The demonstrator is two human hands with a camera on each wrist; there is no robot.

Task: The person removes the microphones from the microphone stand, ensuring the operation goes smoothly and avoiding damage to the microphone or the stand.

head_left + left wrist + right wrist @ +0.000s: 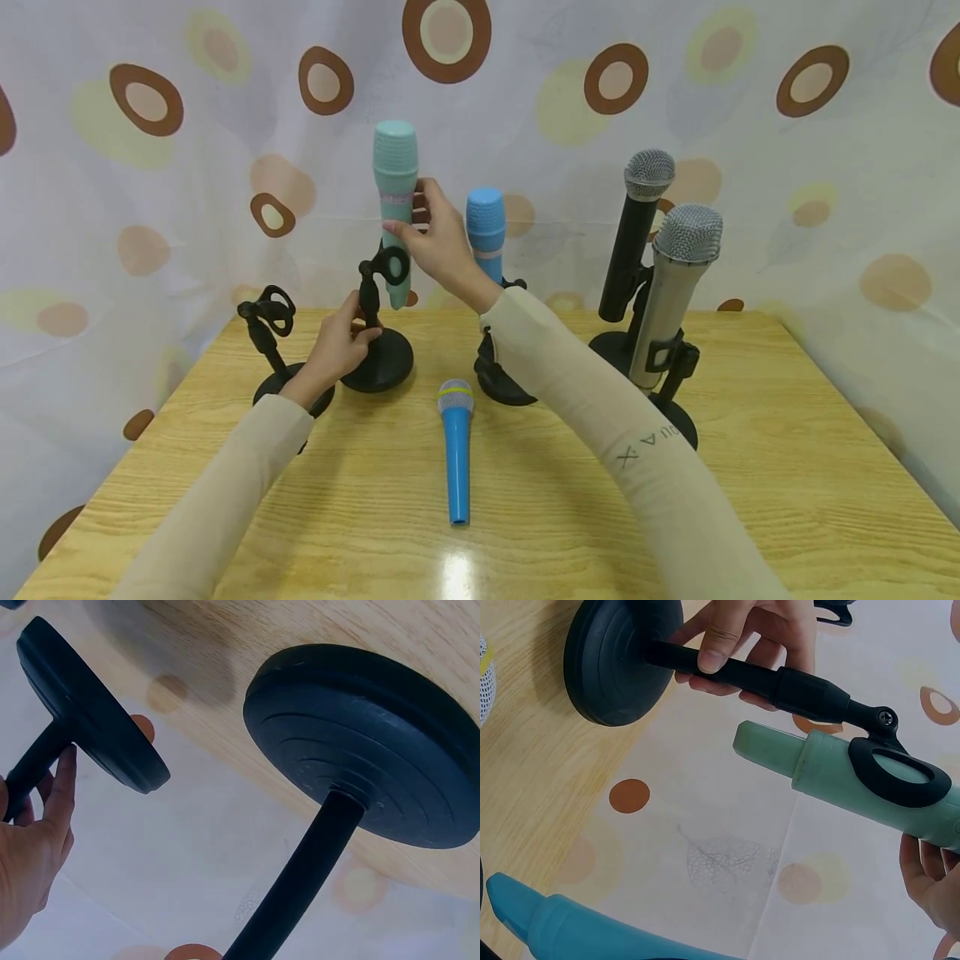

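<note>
My right hand (450,246) grips a mint-green microphone (395,162) around its upper handle, holding it upright with the head on top. The handle passes through the clip ring (900,778) of a black microphone stand (381,364), its narrow tail hanging out below. With thumb and fingers, my left hand (333,348) holds that stand's pole just above the round base. The right wrist view shows the left hand's thumb (718,652) lying across the pole. Left of it stands another black stand (264,337) whose clip holds nothing.
A blue microphone (457,458) with a silver mesh head lies mid-table. Behind my right forearm, another blue microphone (486,221) stands in a holder. A black microphone (630,237) and a silver one (671,308) stand in holders at right. A patterned curtain (525,50) hangs behind the wooden table (810,483).
</note>
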